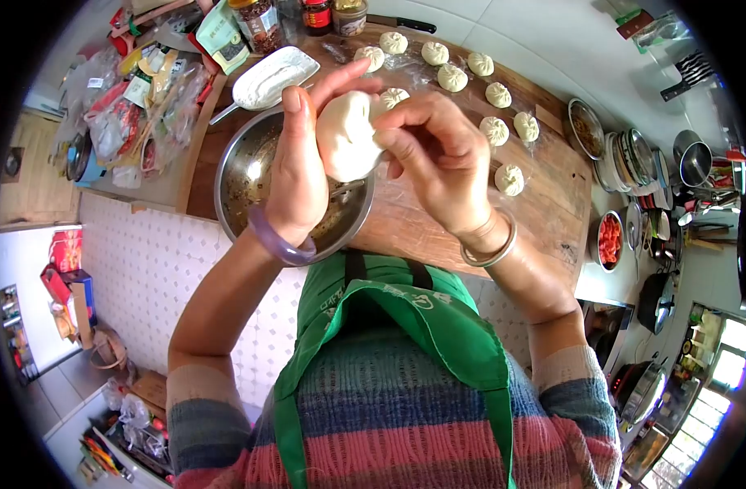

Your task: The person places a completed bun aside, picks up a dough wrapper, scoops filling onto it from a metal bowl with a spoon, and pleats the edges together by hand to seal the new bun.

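A piece of white dough, folded like a bun being pleated, is held up over the metal bowl. My left hand cups it from the left, fingers stretched up and thumb raised, the dough resting against the palm. With thumb and forefinger, my right hand pinches the dough's right edge. Below is a large metal bowl with brownish residue and a utensil handle showing; the hands hide part of it. Several pleated buns sit on the wooden board beyond and to the right of my right hand.
A white scoop of flour lies behind the bowl. Jars and a knife line the back edge. At right are a bowl of brown food, stacked plates and a bowl of red pieces. Plastic bags crowd the left.
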Demonstrator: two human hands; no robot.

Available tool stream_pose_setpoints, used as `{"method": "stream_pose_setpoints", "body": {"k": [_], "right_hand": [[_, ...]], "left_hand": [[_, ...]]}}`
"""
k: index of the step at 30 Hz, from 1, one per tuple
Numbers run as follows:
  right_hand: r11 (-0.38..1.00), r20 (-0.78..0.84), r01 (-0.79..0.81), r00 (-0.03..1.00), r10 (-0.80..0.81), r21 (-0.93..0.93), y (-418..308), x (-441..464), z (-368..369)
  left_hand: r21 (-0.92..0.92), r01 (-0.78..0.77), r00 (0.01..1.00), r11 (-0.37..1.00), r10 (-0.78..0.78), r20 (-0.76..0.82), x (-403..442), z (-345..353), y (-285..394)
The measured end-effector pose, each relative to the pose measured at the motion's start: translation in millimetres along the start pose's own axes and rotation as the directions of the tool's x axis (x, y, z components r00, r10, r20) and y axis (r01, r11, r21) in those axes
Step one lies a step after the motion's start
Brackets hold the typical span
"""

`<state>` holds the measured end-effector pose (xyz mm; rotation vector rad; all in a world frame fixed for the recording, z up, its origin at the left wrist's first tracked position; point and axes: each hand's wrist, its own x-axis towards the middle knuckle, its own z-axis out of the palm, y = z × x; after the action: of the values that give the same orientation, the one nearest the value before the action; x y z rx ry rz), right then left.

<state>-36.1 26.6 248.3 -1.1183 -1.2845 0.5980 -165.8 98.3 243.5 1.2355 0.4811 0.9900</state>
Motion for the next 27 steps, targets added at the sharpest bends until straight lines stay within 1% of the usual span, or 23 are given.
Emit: {"method": "stream_pose_setpoints", "body": {"k": [1,2,3,5,8,9,10,11,12,13,14,16,17,18,19,20,21,22,23,24,25,26,27], "right_hand": [[0.992,0.019,0.078,0.997,-0.076,-0.098,0.5,0.0,-0.3],[0.969,0.047,0.155,0.988,-0.148,-0.193,1.0,-0.1,-0.8],[0.925,0.101,0.285,0.958,-0.267,-0.253,-1.8,3.1,-3.2],[0.777,0.227,0.529,0.848,-0.478,-0.342,-11.4,12.2,-10.1],[0.757,0.290,0.536,0.843,-0.454,-0.373,-9.6,8.4,-14.0],[0.701,0.297,0.617,0.787,-0.541,-0.358,-5.9,15.6,-16.4],[0.891,0.137,0.379,0.925,-0.355,-0.250,-9.4,12.0,-14.8],[0.989,0.005,0.116,0.993,-0.116,-0.094,-16.0,6.6,-9.8],[0.985,-0.085,-0.142,0.985,0.150,0.096,-20.0,4.9,-5.2],[0.939,-0.127,-0.240,0.953,0.276,0.245,-19.0,8.1,-1.5],[0.865,-0.094,-0.257,0.941,0.326,0.430,-10.2,9.3,1.5],[0.855,-0.131,-0.283,0.919,0.371,0.434,-11.4,8.7,13.6],[0.925,-0.137,-0.213,0.954,0.267,0.316,-12.4,7.8,14.1],[0.972,-0.130,-0.135,0.978,0.161,0.191,-13.8,6.2,12.4],[0.997,-0.108,-0.048,0.993,0.054,0.062,-15.2,5.7,9.9],[0.987,-0.102,-0.112,0.987,0.124,0.115,-20.0,8.1,7.4],[0.970,-0.092,-0.175,0.977,0.192,0.169,-27.2,12.0,5.0],[0.946,-0.079,-0.235,0.963,0.257,0.222,-31.2,14.2,2.8],[0.839,-0.037,-0.279,0.942,0.334,0.467,-24.6,18.0,-0.3],[0.770,-0.020,-0.304,0.925,0.380,0.561,-24.1,18.5,0.7],[0.689,0.006,-0.328,0.905,0.424,0.646,-24.0,18.5,3.8],[0.598,0.042,-0.350,0.883,0.467,0.721,-23.3,16.9,6.4],[0.677,0.049,-0.331,0.916,0.399,0.657,-21.8,13.6,7.5]], "left_hand": [[-0.024,0.014,1.000,1.000,-0.014,-0.002,-0.3,-3.1,0.7],[-0.009,0.047,0.998,0.999,-0.047,0.031,0.4,-5.6,2.5],[0.005,0.080,0.995,0.997,-0.081,0.061,2.8,-8.1,5.2],[0.024,0.173,0.979,0.985,-0.175,0.103,9.2,-13.2,7.3],[0.001,0.394,0.908,0.919,-0.389,0.158,16.0,-12.8,20.4],[-0.074,0.403,0.899,0.912,-0.379,0.218,15.9,-16.7,19.2],[-0.171,0.356,0.909,0.919,-0.298,0.292,13.6,-18.5,21.4],[-0.119,0.195,0.969,0.974,-0.173,0.178,6.3,-8.5,20.7],[-0.047,0.034,0.997,0.998,-0.031,0.074,-0.1,3.1,21.7],[0.049,-0.184,0.982,0.982,0.181,0.053,-4.4,3.6,11.7],[0.282,-0.458,0.882,0.843,0.470,0.029,-2.6,10.3,-5.0],[0.369,-0.599,0.767,0.711,0.642,0.007,4.7,6.9,-16.9],[0.374,-0.551,0.786,0.745,0.615,-0.067,5.9,7.4,-19.7],[0.277,-0.406,0.902,0.871,0.431,-0.035,9.0,5.5,-7.1],[0.182,-0.231,0.973,0.956,0.231,0.019,13.2,1.4,8.4],[0.097,-0.037,0.995,0.995,0.028,0.092,17.0,-0.2,19.3],[-0.075,0.119,0.992,0.990,-0.116,0.044,21.0,1.0,23.1],[-0.063,0.079,0.995,0.995,-0.074,0.072,17.3,-0.6,27.1],[0.001,-0.109,0.994,0.994,0.109,-0.007,12.7,7.4,25.7],[0.077,-0.288,0.954,0.955,0.293,-0.066,10.5,16.1,19.3],[0.203,-0.496,0.856,0.844,0.515,-0.049,10.0,15.5,1.4],[0.291,-0.645,0.729,0.707,0.683,-0.043,8.8,15.8,-13.0],[0.248,-0.599,0.769,0.762,0.633,-0.090,7.7,16.8,-11.9]]}}
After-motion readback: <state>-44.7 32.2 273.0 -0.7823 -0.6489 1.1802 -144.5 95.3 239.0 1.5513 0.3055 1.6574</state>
